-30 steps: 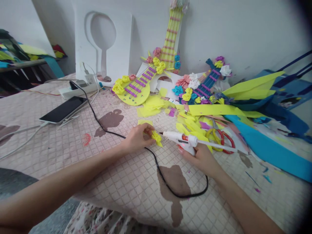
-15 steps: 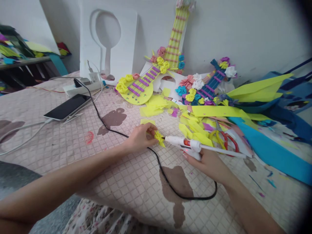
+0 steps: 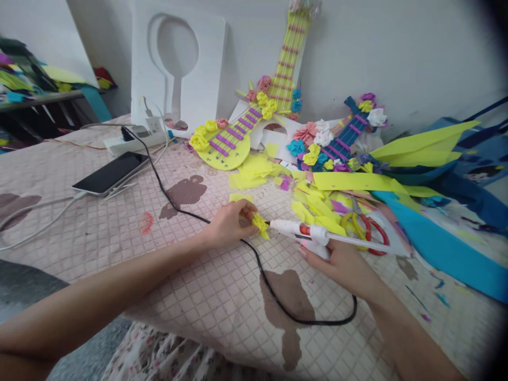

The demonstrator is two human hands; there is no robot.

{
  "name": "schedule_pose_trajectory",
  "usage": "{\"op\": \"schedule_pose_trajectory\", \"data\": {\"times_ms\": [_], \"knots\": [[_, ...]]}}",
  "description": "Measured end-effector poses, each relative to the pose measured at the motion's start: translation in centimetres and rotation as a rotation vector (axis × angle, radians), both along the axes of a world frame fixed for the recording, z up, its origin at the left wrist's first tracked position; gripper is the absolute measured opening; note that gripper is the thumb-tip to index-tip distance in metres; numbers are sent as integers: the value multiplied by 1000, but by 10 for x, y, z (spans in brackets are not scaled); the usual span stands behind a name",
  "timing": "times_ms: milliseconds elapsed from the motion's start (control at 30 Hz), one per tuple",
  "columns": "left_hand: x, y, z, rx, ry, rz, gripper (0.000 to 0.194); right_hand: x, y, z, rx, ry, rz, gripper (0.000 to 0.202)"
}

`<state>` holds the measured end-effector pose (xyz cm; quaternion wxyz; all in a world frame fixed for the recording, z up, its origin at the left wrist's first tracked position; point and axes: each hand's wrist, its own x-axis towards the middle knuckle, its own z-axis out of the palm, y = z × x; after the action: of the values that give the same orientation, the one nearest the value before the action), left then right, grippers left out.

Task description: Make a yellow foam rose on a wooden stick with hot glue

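Between the fingertips of my left hand [image 3: 231, 223] is a small yellow paper flower [image 3: 260, 225], held just above the checked cloth. My right hand [image 3: 341, 264] is wrapped round the handle of a white hot glue gun [image 3: 301, 231], with a long glue stick [image 3: 359, 242] sticking out of its back. The gun's dark nozzle points left and is at the flower's right side; whether it touches cannot be made out. From the gun, a black cord [image 3: 286, 312] loops over the cloth and passes under my left wrist. A yellow paper square [image 3: 241, 198] lies behind my left fingers.
Red-handled scissors [image 3: 375, 235] lie among yellow paper strips [image 3: 317, 209] and a blue strip [image 3: 444, 243] on the right. Decorated paper guitars [image 3: 228, 145] lean at the back. At left are a phone [image 3: 111, 173], a power strip [image 3: 135, 143] and a white cut-out board [image 3: 214, 69].
The glue gun has tilted slightly, its back end and glue stick a little higher. My left hand keeps the flower in nearly the same place.
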<state>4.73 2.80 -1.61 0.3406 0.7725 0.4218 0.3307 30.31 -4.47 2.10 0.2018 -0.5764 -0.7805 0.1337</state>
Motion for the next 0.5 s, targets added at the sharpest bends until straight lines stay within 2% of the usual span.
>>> {"op": "schedule_pose_trajectory", "data": {"times_ms": [267, 500], "knots": [[1, 0, 0, -1, 2, 4, 35, -6, 3, 3, -57, -6, 13, 34], [0, -1, 1, 1, 15, 13, 35, -7, 0, 5, -44, 37, 26, 31]]}}
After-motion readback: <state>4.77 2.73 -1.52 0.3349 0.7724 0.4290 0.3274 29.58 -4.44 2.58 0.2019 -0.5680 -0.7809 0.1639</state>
